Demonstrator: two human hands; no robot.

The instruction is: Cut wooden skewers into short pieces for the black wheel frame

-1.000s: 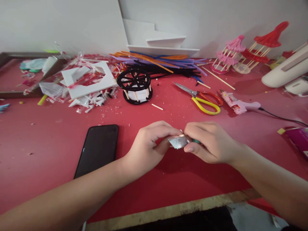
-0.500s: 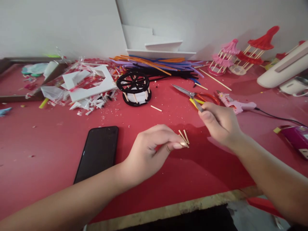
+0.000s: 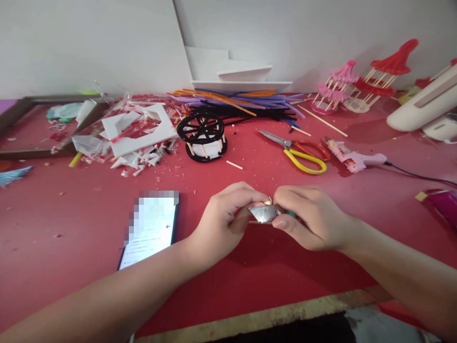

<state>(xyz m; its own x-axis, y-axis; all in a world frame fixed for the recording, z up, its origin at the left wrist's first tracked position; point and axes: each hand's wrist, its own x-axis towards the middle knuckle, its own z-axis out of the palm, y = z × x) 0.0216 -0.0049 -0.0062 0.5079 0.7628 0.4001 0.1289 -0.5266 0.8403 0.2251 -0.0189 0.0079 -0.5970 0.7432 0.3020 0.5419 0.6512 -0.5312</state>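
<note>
My left hand (image 3: 228, 214) is closed in a pinch on short wooden sticks (image 3: 268, 202), mostly hidden by fingers and metal. My right hand (image 3: 314, 216) grips a short knife (image 3: 263, 214) with a broad slanted metal blade; a bit of green shows at its handle. The blade lies at my left fingertips, over the sticks. Beyond my hands stands a small black wheel-topped frame (image 3: 200, 128) with wooden posts. A loose wooden stick (image 3: 234, 165) lies in front of it.
A lit phone (image 3: 152, 228) lies beside my left forearm. Scissors (image 3: 289, 147) and a pink glue gun (image 3: 353, 156) lie to the right. Pipe cleaners (image 3: 232, 102), white foam scraps (image 3: 143, 131) and pink and red stick models (image 3: 378, 78) line the back.
My right hand has come down and left with the knife, bringing its blade to the sticks in my left hand. The phone screen has lit up. The view has shifted slightly.
</note>
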